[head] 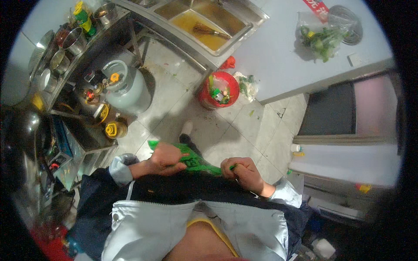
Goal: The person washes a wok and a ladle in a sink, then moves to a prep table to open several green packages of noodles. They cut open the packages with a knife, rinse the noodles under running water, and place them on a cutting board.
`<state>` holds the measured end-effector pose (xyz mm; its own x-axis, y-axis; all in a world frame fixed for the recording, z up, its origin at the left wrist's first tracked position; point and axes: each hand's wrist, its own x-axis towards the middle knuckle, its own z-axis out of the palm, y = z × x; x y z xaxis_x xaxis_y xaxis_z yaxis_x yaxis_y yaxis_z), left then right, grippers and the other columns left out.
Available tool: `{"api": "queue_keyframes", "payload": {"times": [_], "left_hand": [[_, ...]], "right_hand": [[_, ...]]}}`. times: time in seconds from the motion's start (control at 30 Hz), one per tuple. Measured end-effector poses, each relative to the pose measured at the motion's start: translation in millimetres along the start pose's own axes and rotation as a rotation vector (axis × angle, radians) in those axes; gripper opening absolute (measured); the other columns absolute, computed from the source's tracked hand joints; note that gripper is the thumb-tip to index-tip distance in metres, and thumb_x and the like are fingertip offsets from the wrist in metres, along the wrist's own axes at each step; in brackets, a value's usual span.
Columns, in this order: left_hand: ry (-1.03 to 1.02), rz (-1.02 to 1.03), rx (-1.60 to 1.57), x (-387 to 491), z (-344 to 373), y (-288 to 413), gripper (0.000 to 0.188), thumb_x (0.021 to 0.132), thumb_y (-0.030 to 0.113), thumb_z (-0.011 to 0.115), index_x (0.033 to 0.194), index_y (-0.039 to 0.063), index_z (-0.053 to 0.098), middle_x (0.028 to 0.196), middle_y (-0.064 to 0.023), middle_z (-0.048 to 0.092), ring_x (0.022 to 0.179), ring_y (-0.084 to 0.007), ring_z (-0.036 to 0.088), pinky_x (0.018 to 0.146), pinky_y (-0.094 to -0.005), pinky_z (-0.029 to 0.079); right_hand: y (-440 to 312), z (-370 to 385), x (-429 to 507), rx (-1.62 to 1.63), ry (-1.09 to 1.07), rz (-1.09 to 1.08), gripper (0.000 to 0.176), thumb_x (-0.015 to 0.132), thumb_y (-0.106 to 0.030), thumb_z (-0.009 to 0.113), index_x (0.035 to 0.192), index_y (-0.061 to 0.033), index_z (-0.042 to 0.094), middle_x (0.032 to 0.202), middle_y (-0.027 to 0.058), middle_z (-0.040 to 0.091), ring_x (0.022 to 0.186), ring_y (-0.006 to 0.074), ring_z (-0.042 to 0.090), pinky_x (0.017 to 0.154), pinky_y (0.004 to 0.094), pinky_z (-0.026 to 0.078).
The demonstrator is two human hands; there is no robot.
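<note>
A green plastic package [199, 164] with dark printing stretches between my two hands, in front of my dark clothing. My left hand [166, 159] is closed on its left end, and a green corner pokes out beyond the knuckles. At the other end, my right hand [240, 171] pinches the plastic between thumb and curled fingers. Part of the package is covered by my hands, and I cannot tell what it contains.
Ahead stands a red bucket [236, 89] of waste beside a steel sink [259, 27]; a whisk brush [209, 31] lies in its yellowish water. A gas cylinder [130, 94] and an oil jug [116, 130] are at left. Bagged green vegetables [321, 42] rest on the right counter [277, 65].
</note>
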<state>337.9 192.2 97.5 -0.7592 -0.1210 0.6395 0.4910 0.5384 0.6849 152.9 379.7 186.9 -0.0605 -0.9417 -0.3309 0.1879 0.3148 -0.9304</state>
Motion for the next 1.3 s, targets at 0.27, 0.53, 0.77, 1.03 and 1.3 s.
{"api": "queue_keyframes", "payload": {"times": [0.27,0.53,0.77,1.03,1.3], "left_hand": [[0.444,-0.397,0.003,79,-21,-91,0.015,0.073,0.005,0.054,0.058,0.002,0.052,0.057,-0.0079,0.053,0.051,-0.0215,0.052,0.049,-0.0295,0.042],[0.76,-0.55,0.211,187,-90,-156,0.04,0.088,0.03,0.042,0.076,-0.002,0.061,0.064,-0.0065,0.058,0.059,-0.0122,0.053,0.053,-0.0262,0.04],[0.967,-0.617,-0.124,247,-150,-229,0.048,0.089,0.039,0.042,0.076,-0.004,0.06,0.064,-0.0075,0.059,0.056,-0.0124,0.054,0.054,-0.0246,0.043],[0.681,-0.606,-0.271,297,-234,-323,0.048,0.091,0.038,0.039,0.076,-0.003,0.059,0.067,-0.0096,0.059,0.058,-0.0124,0.054,0.055,-0.0242,0.042],[0.179,-0.406,0.096,338,-287,-412,0.039,0.091,0.033,0.041,0.079,0.0,0.058,0.073,-0.007,0.06,0.063,-0.0128,0.056,0.057,-0.0258,0.044]], "right_hand": [[-37,-152,83,0.23,0.58,-0.096,0.024,0.086,-0.016,0.037,0.064,-0.0065,0.039,0.058,0.0019,0.037,0.054,0.013,0.034,0.055,0.0275,0.033],[-82,-264,244,-0.018,0.39,-0.1,0.011,0.085,-0.009,0.042,0.088,-0.0017,0.05,0.079,0.005,0.052,0.075,0.0148,0.05,0.072,0.0272,0.041],[-96,-322,352,-0.076,0.53,-0.094,0.018,0.086,-0.011,0.047,0.099,-0.003,0.055,0.089,0.0037,0.056,0.08,0.0138,0.052,0.076,0.0265,0.041],[18,-381,329,-0.162,1.0,0.109,0.032,0.082,-0.013,0.055,0.113,-0.0037,0.053,0.108,0.0078,0.055,0.097,0.0159,0.051,0.081,0.0258,0.042],[-52,-305,430,0.0,0.908,-0.316,0.069,0.074,-0.033,0.065,0.13,-0.0082,0.032,0.132,0.0149,0.034,0.123,0.0274,0.033,0.098,0.0408,0.031]]}}
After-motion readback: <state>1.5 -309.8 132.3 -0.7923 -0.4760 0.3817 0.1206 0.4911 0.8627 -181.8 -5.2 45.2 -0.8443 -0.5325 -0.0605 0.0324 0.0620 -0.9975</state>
